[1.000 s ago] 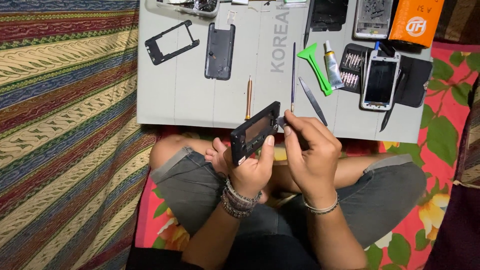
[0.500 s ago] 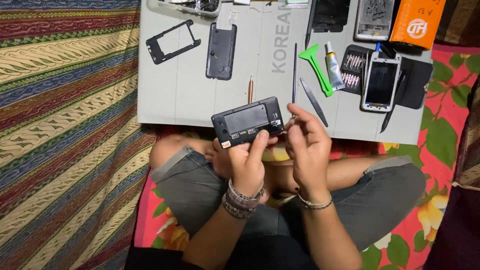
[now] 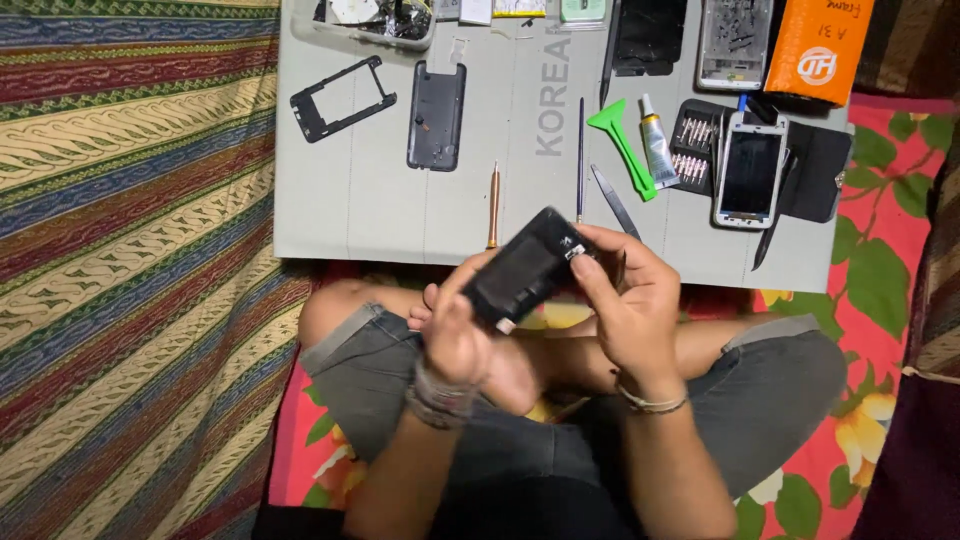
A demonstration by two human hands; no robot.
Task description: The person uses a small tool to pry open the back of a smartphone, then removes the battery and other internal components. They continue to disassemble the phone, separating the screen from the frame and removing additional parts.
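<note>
A person is sitting cross-legged and holding a dark phone body over their lap, tilted so one corner is pointing up and away. The left hand is wrapping around its lower end, fingers closed on the edges, seemingly to steady it. The right hand is closing on the upper corner, thumb and fingertips pressed against the casing; whether a small tool is pinched there too cannot be told.

Just beyond the phone a grey work board is lying flat with parts spread in reach. Directly past the grip, one screwdriver with a wooden handle and one thin dark rod are lying lengthwise, close enough to pick up quickly. Slightly right of the grip are one pair of tweezers, one green plastic pry tool and one small tube of glue. Further right, one white phone is resting face up on a black case, beside a set of screwdriver bits.

Up and left of the grip are one grey back cover and one empty black frame. At the far edge are one clear tray of scraps, one dark panel, one bare metal phone chassis and one orange packet.
</note>
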